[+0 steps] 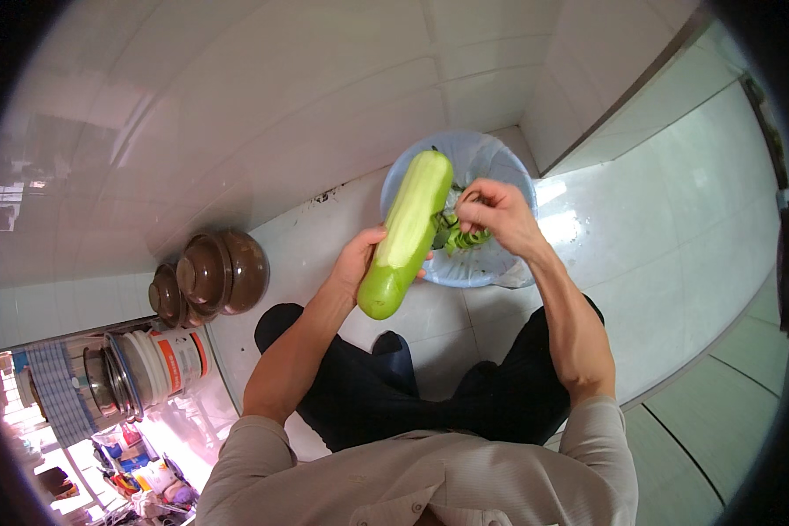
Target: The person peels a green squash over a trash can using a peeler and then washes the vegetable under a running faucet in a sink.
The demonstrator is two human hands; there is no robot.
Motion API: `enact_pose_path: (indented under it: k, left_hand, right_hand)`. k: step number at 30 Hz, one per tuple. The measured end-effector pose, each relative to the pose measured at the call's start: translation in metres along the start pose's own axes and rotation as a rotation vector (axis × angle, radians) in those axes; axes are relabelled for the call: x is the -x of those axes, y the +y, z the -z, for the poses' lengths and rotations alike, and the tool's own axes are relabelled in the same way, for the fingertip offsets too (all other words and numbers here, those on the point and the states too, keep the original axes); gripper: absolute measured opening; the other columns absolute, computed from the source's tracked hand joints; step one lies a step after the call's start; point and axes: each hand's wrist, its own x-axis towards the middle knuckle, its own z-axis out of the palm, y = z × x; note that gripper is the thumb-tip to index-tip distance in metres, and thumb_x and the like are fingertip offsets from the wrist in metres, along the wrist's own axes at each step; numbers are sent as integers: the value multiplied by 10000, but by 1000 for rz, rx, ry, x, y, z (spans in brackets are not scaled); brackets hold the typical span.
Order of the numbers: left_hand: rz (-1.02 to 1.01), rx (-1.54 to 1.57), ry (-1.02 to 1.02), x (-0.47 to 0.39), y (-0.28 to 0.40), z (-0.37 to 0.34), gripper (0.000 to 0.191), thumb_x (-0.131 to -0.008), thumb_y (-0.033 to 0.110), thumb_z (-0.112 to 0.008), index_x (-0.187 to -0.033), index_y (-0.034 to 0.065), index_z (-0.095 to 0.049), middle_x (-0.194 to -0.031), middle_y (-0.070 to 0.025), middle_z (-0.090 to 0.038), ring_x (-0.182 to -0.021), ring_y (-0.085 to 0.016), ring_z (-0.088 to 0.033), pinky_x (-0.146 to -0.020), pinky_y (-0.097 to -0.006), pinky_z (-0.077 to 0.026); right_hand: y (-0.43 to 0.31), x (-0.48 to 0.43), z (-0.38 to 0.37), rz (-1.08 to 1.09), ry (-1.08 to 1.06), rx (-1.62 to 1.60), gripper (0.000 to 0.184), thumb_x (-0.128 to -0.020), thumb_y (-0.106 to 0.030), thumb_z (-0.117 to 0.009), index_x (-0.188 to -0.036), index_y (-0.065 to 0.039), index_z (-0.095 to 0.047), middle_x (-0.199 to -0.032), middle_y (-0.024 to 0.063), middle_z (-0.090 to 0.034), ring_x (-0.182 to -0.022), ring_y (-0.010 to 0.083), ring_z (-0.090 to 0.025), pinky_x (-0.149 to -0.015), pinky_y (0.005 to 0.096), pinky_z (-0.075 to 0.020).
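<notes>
My left hand (356, 258) grips a long pale-green gourd (411, 223) from below, near its unpeeled lower end. Most of the gourd's upward side is stripped to lighter flesh; green skin covers the lower end and part of the right side. Close to its right edge, my right hand (498, 215) is curled around what looks like a vegetable peeler (446, 219), mostly hidden by the fingers. Beneath both hands stands a round blue bin (394, 172) with a clear plastic liner. Curled green peelings (465, 240) lie inside it.
Brown glazed pots (244, 271) stand by the tiled wall (289, 131) on the left. Farther left are a white bucket (183, 358), stacked pans and a checked cloth (59, 388). A wall corner (542, 172) juts out behind the bin. My knees flank the floor before it.
</notes>
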Motion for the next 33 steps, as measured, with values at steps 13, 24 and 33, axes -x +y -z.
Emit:
enact_pose_path:
  k: [13, 24, 33]
  left_hand:
    - [112, -115, -187, -16, -11, 17, 623, -1029, 524, -409, -1408, 41, -511, -1169, -185, -655, -981, -316, -664, -752, -425, -553]
    - [112, 23, -212, -4, -9, 17, 630, -975, 493, -549, -1426, 59, -476, -1199, -194, -604, -921, -326, -622, -709, -427, -508]
    - [126, -7, -112, 14, -8, 15, 667, -948, 483, -578, -1443, 54, -449, -1167, -215, -604, -909, -331, -634, -667, -428, -527]
  right_hand:
    - [-8, 25, -45, -4, -179, 123, 111, -928, -92, -697, -939, 18, -690, -765, 42, -674, -700, 101, -622, -640, 258, -492]
    - [-7, 8, -19, 32, -74, 129, 144, -886, -132, -732, -898, 10, -713, -740, 35, -686, -662, 87, -630, -584, 252, -489]
    - [-5, -8, -2, 5, -30, 206, 113, -907, -93, -679, -928, 16, -700, -770, 35, -675, -704, 107, -629, -646, 261, -503]
